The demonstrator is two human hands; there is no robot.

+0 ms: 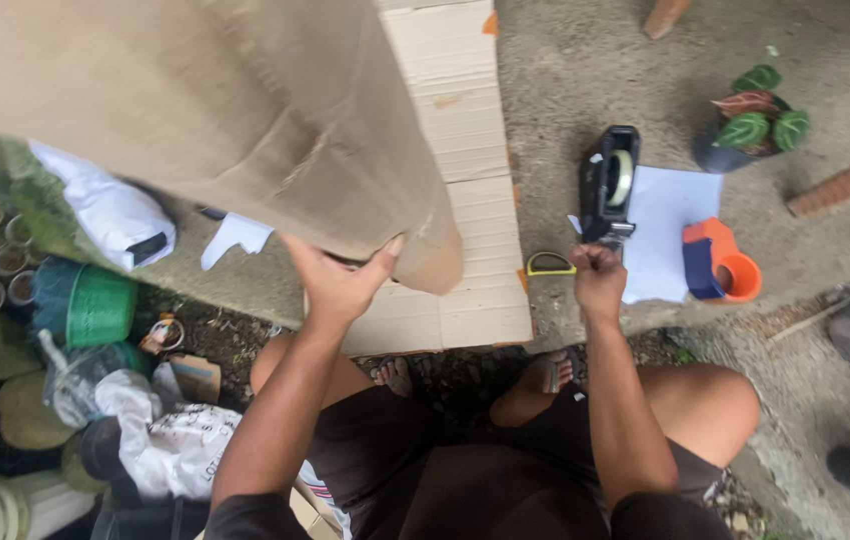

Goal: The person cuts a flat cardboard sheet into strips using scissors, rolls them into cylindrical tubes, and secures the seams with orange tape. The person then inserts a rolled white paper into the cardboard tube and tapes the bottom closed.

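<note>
Seated position, concrete floor (pixel 585 60), viewed from the head camera.

Left hand (pixel 340 280): raised, thumb spread and fingers curled under the lower corner of a large brown folded corrugated cardboard sheet (pixel 195 110), which is held tilted up off the ground. The grip is closed on that edge.

Right hand (pixel 597 275): closed in a fist just below a black desktop tape dispenser loaded with a clear tape roll (pixel 610 180). It appears to be pinching the tape end, but the strip itself is too fine to confirm.

Beneath the lifted sheet lies a flat pale cardboard panel (pixel 465 150) on the floor. A small yellow-rimmed cutter (pixel 550 264) sits just left of the right hand. A white paper sheet (pixel 670 230) lies beside the dispenser, with an orange and blue handheld tape gun (pixel 720 262) on its right edge. A potted plant with striped green leaves (pixel 753 125) stands further off.

Assessment: the step in hand is judged to be drawing tape while the cardboard is kept in position. The next move would call for a steady pull and a clean tear, with the left grip unchanged.
</note>
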